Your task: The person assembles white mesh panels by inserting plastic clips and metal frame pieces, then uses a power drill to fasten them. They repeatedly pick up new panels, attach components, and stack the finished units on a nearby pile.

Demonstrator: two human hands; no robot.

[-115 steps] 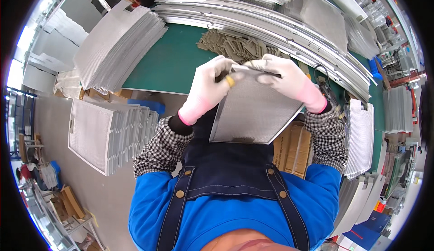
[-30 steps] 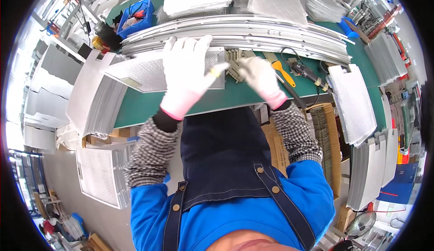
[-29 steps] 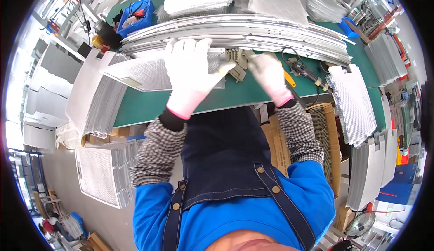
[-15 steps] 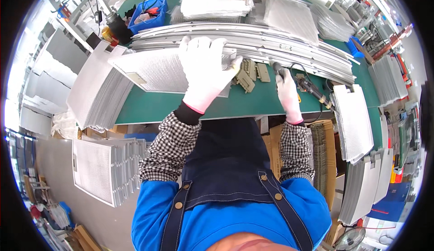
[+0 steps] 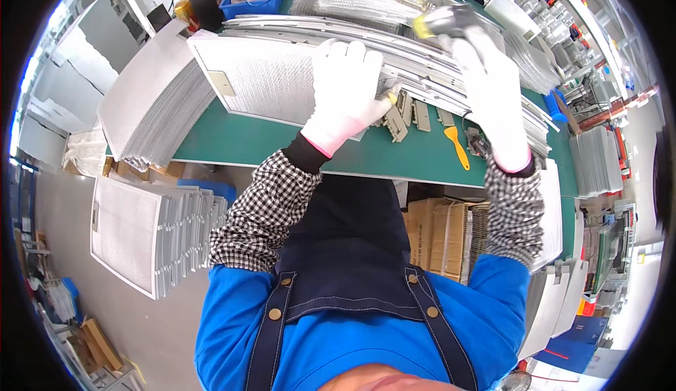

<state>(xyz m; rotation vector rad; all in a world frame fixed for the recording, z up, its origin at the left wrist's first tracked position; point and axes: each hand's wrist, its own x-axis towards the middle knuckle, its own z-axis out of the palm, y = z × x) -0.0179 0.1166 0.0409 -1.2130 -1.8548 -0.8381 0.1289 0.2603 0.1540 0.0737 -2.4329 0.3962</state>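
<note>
Up goes the right hand (image 5: 493, 102), off the small grey clips (image 5: 412, 109) it was at half a second ago, now reaching toward a blurred yellow-and-grey tool (image 5: 443, 19); grip unclear. Left hand (image 5: 348, 85) stays flat, fingers spread, pinning the mesh filter panel (image 5: 264, 78) on the green bench (image 5: 282, 144) against the long aluminium rails (image 5: 422, 53). Beside the clips lies a yellow scraper (image 5: 456, 146). Looks like a fastening step starting.

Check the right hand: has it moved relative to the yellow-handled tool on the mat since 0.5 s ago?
Yes. The right hand has lifted away from the green mat beside the yellow-handled tool, going up and outward toward the stacked metal rails.
</note>
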